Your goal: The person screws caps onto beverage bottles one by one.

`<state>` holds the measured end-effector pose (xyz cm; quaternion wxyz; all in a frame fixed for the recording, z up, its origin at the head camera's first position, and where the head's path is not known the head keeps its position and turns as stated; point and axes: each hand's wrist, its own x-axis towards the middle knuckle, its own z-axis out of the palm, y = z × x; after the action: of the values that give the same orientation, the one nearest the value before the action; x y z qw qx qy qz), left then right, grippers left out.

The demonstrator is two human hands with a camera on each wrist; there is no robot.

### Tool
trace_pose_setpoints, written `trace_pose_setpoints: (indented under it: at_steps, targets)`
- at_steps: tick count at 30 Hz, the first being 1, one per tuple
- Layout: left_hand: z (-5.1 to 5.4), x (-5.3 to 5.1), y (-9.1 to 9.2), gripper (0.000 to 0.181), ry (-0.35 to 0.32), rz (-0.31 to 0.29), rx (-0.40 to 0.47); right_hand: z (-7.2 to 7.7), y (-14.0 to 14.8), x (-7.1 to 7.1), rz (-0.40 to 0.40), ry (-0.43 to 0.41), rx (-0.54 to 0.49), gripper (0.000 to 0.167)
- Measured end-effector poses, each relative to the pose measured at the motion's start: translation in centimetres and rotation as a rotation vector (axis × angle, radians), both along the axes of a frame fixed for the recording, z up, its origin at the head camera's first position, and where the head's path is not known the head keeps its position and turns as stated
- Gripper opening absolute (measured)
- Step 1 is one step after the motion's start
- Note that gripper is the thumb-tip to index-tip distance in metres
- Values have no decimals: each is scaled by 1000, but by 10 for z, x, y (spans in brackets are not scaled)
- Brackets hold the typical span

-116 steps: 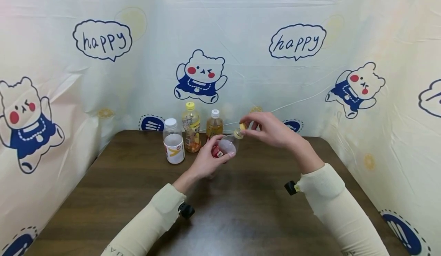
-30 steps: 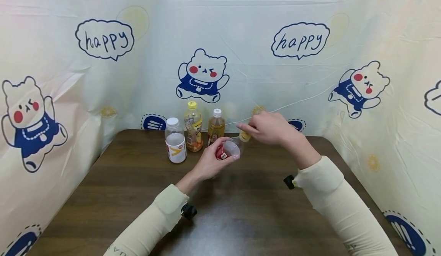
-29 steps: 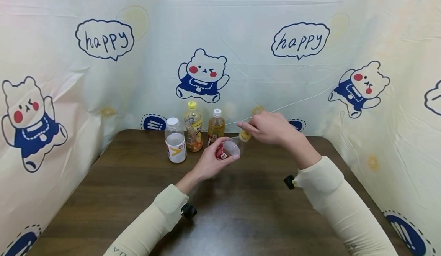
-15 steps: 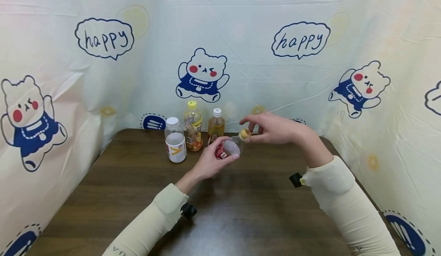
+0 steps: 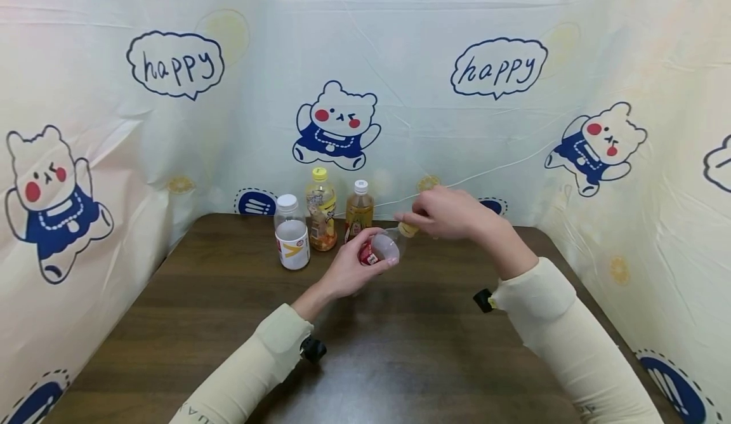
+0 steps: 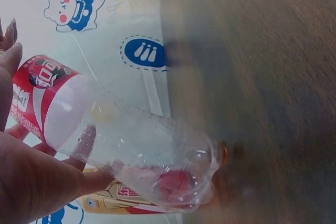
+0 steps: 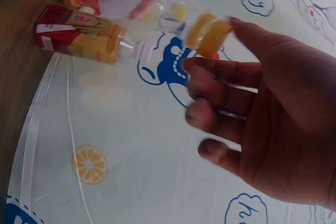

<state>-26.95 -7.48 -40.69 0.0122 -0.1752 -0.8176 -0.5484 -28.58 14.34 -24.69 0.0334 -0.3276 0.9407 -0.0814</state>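
Note:
My left hand (image 5: 348,270) grips a clear plastic bottle (image 6: 142,145) with a red label, which looks empty. The bottle is tilted, its neck toward the right hand in the head view. On the neck sits a yellow bottle cap (image 7: 214,38). My right hand (image 5: 451,213) pinches that cap between thumb and forefinger, the other fingers curled and free in the right wrist view. Part of the label is covered by the left fingers.
Behind the left hand stand a white-capped bottle with a white label (image 5: 292,246), a yellow-capped bottle (image 5: 322,214) and a white-capped amber drink bottle (image 5: 360,211). They share the brown table (image 5: 400,348). A printed curtain (image 5: 411,62) hangs behind.
Half a second ago the right fingers were spread around the cap; now they pinch it, with the hand turned. The left hand and bottle have barely moved.

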Motion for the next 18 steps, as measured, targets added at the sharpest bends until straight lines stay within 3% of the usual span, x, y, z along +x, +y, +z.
trace_pose_setpoints:
  at_steps: [4, 10, 14, 18]
  targets:
    - [1, 0, -1, 67, -16, -2, 2, 2, 1, 0, -42, 22, 10, 60]
    - [4, 0, -3, 67, -35, 10, -1, 11, 7, 3, 41, -35, -46, 34]
    - [4, 0, -2, 64, -46, 21, -10, 13, 9, 4, 115, -113, -61, 53]
    - [3, 1, -2, 63, -44, 25, -12, 10, 9, 3, 157, -149, -69, 53]
